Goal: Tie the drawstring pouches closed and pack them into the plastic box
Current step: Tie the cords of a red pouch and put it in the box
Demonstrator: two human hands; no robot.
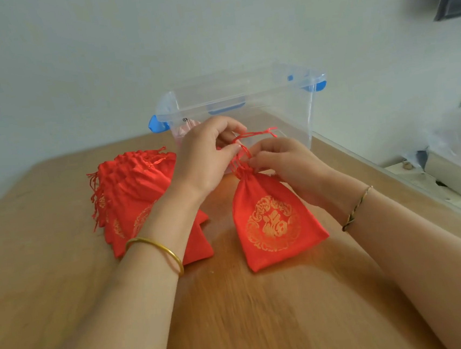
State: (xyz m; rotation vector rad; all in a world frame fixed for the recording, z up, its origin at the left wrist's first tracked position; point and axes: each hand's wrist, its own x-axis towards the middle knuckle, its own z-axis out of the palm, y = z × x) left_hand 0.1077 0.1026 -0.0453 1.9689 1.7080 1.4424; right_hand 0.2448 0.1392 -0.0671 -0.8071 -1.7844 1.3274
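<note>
The red pouch (276, 220) lies flat on the wooden table (64, 274) right in front of the person, gold print facing up and its neck pulled in tight and pointing toward the plastic box (288, 112). Its thin red cord (251, 135) rises from the neck in a loop. The left hand (207, 154) has its fingers curled and pinches that cord just above the pouch. The right hand (284, 163) is curled too, fingertips pinching the gathered neck where the cord comes out.

To my eye the pouch is light, limp cloth with a slight sheen, so it would likely slide or bunch if tugged by the body. The puckered neck looks like the firm spot to hold, and the cord ends are the place to pull for the knot. The cord looks fine and smooth, so a loose knot might slip.

To the left, just beside the left forearm, a pile of pouches (132, 189) waits, overlapping, tassels hanging off one side. The clear box stands open just behind the hands, with something pink (185, 130) showing through its wall. A gold bangle (158, 251) circles the left wrist and a braided band (356, 207) the right.
</note>
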